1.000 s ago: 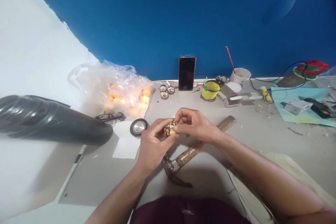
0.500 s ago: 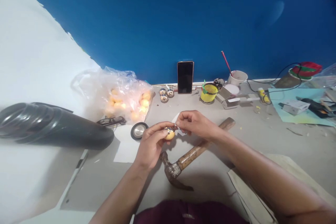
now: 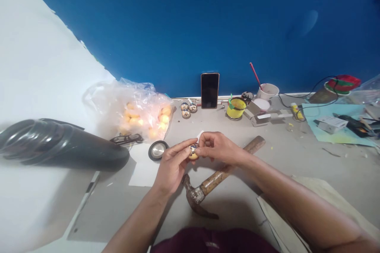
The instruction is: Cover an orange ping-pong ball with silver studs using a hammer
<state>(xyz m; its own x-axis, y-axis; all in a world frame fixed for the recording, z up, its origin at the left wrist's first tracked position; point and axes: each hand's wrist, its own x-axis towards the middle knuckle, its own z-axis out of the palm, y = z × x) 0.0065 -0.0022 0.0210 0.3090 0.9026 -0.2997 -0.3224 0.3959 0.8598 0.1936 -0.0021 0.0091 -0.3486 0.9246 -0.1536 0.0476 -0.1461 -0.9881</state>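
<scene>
Garment (image 3: 184, 242): one, deep maroon, otherwise plain, at the bottom centre of the frame; upper outline broadly rounded. Marking (image 3: 212, 245): small, pale, on the garment near its middle; too blurred to read. Left forearm (image 3: 139, 217): bare, lower left of centre. Right forearm (image 3: 291, 193): bare, lower right, tapering to the wrist. Left grip (image 3: 171, 170) and right grip (image 3: 221, 148): bare hands, frame centre.

Craft worktable (image 3: 282, 162), hammer (image 3: 213, 182), blue paper (image 3: 350, 110), yellow pot (image 3: 235, 114)
</scene>
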